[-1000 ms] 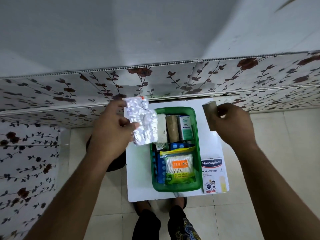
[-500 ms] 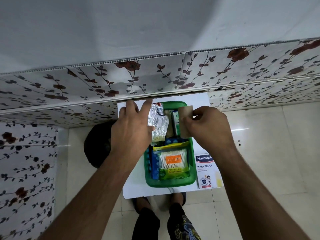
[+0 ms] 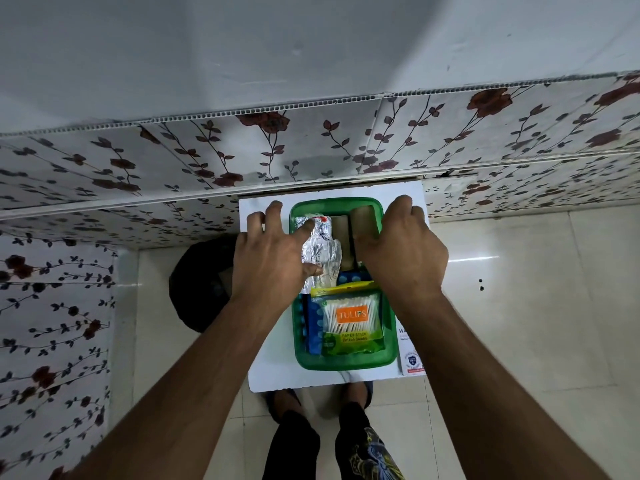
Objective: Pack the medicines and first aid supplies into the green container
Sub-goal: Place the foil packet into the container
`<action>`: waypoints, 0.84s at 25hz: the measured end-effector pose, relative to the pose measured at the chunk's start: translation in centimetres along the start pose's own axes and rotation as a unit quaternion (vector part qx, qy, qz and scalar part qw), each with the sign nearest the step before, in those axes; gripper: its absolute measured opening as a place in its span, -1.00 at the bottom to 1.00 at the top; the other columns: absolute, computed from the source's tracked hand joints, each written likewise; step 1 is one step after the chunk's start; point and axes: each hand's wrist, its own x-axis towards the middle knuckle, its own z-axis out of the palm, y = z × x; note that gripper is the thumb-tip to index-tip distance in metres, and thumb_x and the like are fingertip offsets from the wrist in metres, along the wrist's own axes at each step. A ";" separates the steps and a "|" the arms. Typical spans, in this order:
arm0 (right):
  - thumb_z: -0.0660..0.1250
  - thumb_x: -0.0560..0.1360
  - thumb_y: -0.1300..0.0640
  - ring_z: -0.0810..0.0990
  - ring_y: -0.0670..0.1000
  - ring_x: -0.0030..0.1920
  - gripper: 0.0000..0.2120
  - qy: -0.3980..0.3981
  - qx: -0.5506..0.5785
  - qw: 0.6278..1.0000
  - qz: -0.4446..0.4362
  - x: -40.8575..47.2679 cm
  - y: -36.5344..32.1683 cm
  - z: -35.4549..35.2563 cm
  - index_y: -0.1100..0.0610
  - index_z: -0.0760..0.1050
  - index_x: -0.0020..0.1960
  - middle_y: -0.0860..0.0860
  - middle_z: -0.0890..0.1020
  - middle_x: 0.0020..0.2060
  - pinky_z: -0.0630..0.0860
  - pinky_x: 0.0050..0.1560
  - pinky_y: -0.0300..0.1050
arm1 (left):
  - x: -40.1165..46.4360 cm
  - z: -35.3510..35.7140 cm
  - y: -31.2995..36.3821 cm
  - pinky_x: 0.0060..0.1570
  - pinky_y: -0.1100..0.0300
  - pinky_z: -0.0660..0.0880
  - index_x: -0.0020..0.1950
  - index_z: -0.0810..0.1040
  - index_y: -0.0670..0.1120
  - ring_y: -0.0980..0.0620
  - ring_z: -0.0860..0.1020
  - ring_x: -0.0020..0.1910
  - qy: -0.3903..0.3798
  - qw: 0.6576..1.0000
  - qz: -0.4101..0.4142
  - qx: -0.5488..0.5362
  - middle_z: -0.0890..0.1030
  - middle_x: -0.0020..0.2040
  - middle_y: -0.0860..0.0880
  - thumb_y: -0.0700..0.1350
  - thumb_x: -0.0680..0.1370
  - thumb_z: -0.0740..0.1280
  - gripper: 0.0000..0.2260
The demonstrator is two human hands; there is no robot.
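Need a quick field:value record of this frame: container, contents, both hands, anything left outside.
container: green container on white board
contents, near end: cotton swab pack, blue strips
contents, far end: foil blister strips, brown rolls
left hand: fingers on the foil blister strips, pressing them into the container
right hand: over the far right of the container, at a brown roll; grip hidden
outside container: plaster box on the board, right of the container, partly hidden by the right forearm
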 end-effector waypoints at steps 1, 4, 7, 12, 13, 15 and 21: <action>0.14 0.56 -0.18 0.58 0.22 -0.17 -0.63 -0.014 0.008 1.000 0.021 0.0 0.2 0.2 0.15 0.33 0.03 0.10 0.53 -0.08 0.23 -0.37 -0.10 | 0.2 0.0 0.1 0.14 -0.14 0.44 0.41 0.42 0.14 -0.26 0.31 0.34 -0.004 1.000 -0.003 -0.004 0.31 0.46 -0.20 0.26 0.34 0.46 -0.33; 0.16 0.53 -0.23 0.59 0.23 -0.08 -0.58 -0.047 0.036 0.997 0.059 0.1 1.0 0.6 0.15 0.34 0.04 0.10 0.54 -0.04 0.34 -0.24 -0.03 | 0.2 -0.4 -0.1 0.14 -0.14 0.45 0.40 0.42 0.14 -0.26 0.30 0.37 0.005 1.000 -0.004 -0.016 0.32 0.46 -0.20 0.26 0.33 0.47 -0.33; 0.22 0.50 -0.22 0.58 0.22 -0.06 -0.57 -0.054 0.058 0.995 0.065 0.0 1.3 0.8 0.15 0.35 0.05 0.09 0.55 -0.02 0.34 -0.21 -0.04 | 0.0 -0.5 -0.2 0.15 -0.15 0.44 0.40 0.42 0.13 -0.27 0.29 0.38 -0.002 1.000 -0.006 -0.015 0.31 0.46 -0.20 0.26 0.31 0.49 -0.30; 0.38 0.44 -0.16 0.54 0.04 -0.21 -0.71 -0.056 0.195 0.974 0.097 -0.7 3.7 -1.2 0.04 0.44 -0.06 -0.05 0.56 -0.26 0.38 -0.22 -0.10 | -0.7 -1.9 -0.5 0.22 -0.19 0.40 0.34 0.50 0.08 -0.27 0.30 0.37 0.001 0.997 0.004 -0.072 0.36 0.43 -0.20 0.16 0.36 0.49 -0.43; 0.39 0.45 -0.12 0.55 0.02 -0.22 -0.75 -0.047 0.214 0.969 0.115 -1.1 5.1 -1.8 0.04 0.46 -0.08 -0.08 0.55 -0.30 0.37 -0.23 -0.10 | -1.0 -2.4 -0.4 0.21 -0.18 0.41 0.30 0.53 0.06 -0.25 0.34 0.35 0.026 0.994 0.012 -0.102 0.39 0.40 -0.19 0.11 0.40 0.48 -0.51; 0.41 0.45 -0.05 0.58 0.03 -0.18 -0.80 -0.050 0.202 0.965 0.158 -2.4 8.4 -2.4 0.05 0.50 -0.07 -0.10 0.57 -0.29 0.37 -0.22 -0.11 | -1.9 -3.7 0.8 0.17 -0.13 0.47 0.22 0.58 0.02 -0.19 0.42 0.26 0.065 0.981 0.038 -0.179 0.46 0.30 -0.14 -0.01 0.46 0.43 -0.66; 0.50 0.33 -0.17 0.61 0.05 0.01 -0.46 -0.191 0.078 0.954 0.217 -7.3 16.6 1.7 -0.01 0.46 0.22 0.02 0.60 0.07 0.54 -0.03 -0.02 | -2.3 -4.6 7.4 -0.05 0.01 0.55 0.12 0.62 0.01 -0.03 0.54 0.09 0.030 0.942 0.130 -0.308 0.54 0.13 0.00 -0.09 0.51 0.36 -0.80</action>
